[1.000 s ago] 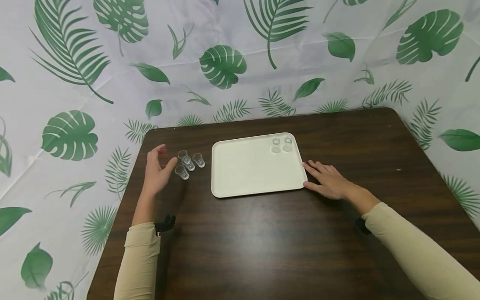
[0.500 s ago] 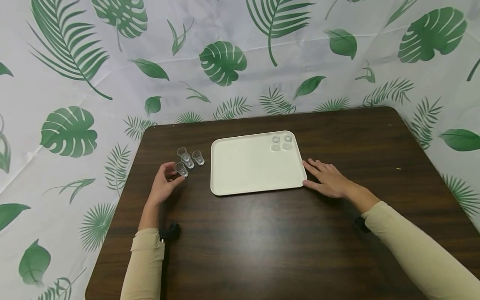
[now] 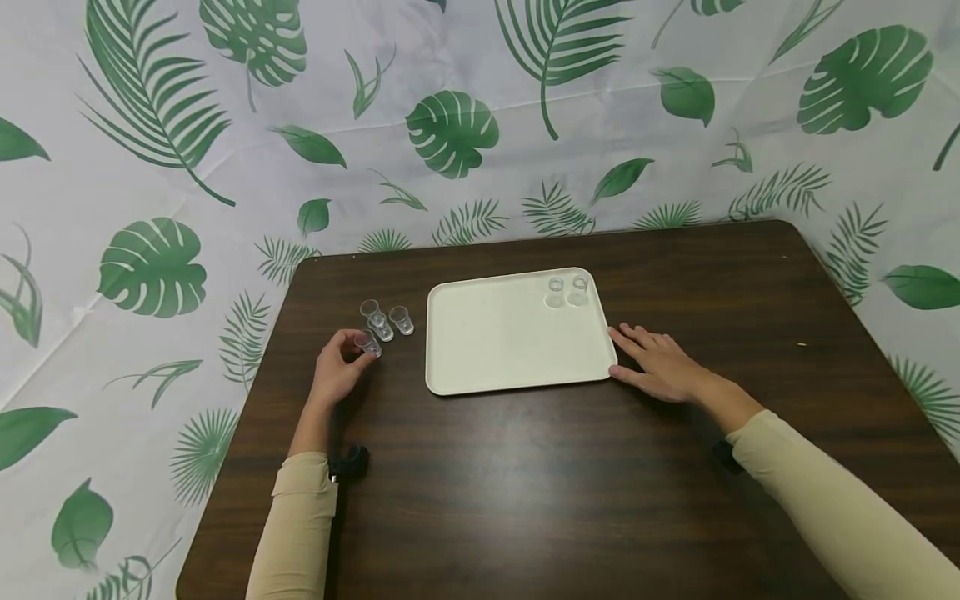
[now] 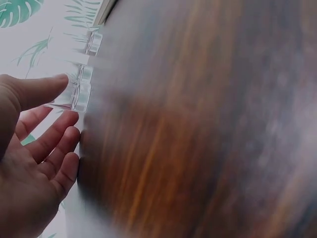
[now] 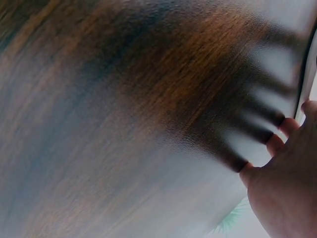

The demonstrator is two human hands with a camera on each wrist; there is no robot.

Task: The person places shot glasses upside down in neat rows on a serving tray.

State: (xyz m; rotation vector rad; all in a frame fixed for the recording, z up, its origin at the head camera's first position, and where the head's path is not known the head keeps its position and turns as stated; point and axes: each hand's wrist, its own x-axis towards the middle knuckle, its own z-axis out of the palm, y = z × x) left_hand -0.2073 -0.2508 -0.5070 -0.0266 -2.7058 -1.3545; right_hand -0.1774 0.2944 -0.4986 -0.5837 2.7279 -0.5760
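Observation:
My left hand point(image 3: 335, 372) holds a small clear shot glass point(image 3: 370, 345) between thumb and fingers, at the left of the table. In the left wrist view the thumb lies along the near side of this shot glass point(image 4: 80, 95), and the fingers curve around its far side. Just beyond it stand other shot glasses point(image 3: 402, 320), close together. My right hand point(image 3: 660, 367) is spread flat, its fingertips and thumb at the right edge of a white rectangular tray point(image 3: 510, 358). Two more shot glasses point(image 3: 556, 288) stand in the tray's far right corner.
The dark wood-grain table point(image 3: 510, 475) runs on all sides of the tray. Behind it and to the left hangs a white cloth point(image 3: 360, 183) with green leaf prints, close to the table's far edge.
My left hand has come down and toward the near shot glass, its thumb and fingers closing around it. The right hand has stayed at the tray's edge.

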